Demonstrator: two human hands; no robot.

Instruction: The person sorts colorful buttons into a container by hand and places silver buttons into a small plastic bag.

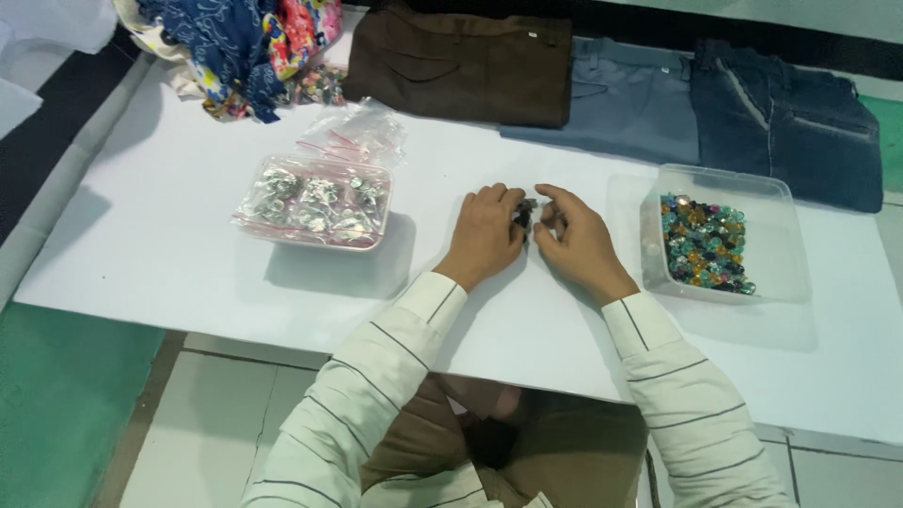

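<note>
A small dark piece (524, 214) sits pinched between both grips, left hand (487, 233) and right hand (576, 237) meeting on the white tabletop (169, 254), between a tub of silver parts (315, 200) and a tub of coloured beads (707, 243).

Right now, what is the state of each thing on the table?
Left hand: pinching small dark piece.
Right hand: fingertips on same piece.
Bead tub: lidless, part full.
Snap-fastener tub: open, holds bags.
Brown trousers: folded.
Grey trousers: folded.
Dark jeans: folded.
Printed fabric: heaped.
</note>
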